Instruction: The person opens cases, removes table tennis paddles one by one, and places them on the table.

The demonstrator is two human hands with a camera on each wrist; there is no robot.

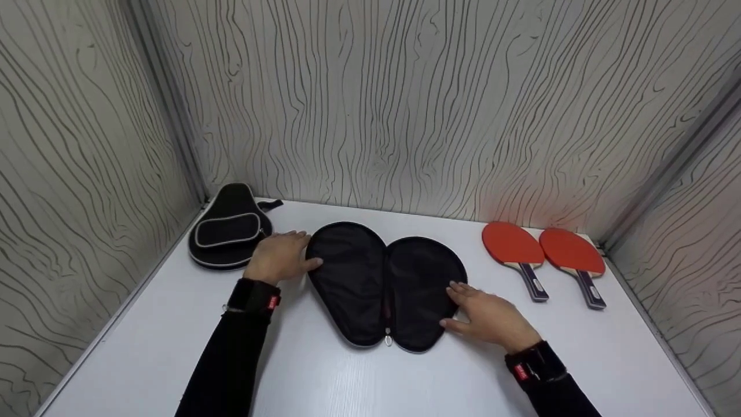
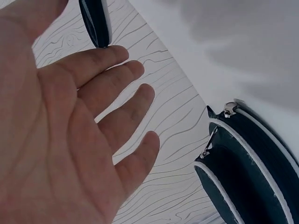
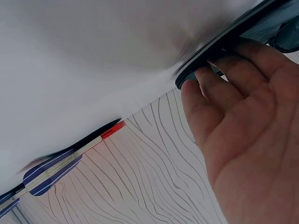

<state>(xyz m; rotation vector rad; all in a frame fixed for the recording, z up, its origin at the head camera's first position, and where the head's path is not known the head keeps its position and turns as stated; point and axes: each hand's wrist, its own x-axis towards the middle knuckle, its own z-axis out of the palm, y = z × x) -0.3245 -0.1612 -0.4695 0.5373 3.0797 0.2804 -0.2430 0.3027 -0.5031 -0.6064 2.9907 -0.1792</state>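
Observation:
A black zip paddle case (image 1: 347, 278) lies spread flat on the white table, its two halves joined along the middle. A silver zipper pull (image 1: 388, 339) hangs at the near end of the joint. My left hand (image 1: 282, 255) is at the left half's outer edge, thumb over the rim; in the left wrist view its fingers are straight and spread. At the right half's outer edge is my right hand (image 1: 489, 315), fingertips resting on the rim. The right wrist view shows those fingers (image 3: 212, 88) extended along the case's edge.
Behind my left hand lies a second black case (image 1: 228, 231) with white piping, a front pocket and a strap. Two red table tennis paddles (image 1: 512, 243) (image 1: 573, 252) lie side by side at the right, handles toward me. Patterned walls (image 1: 370, 104) border the table's back and sides.

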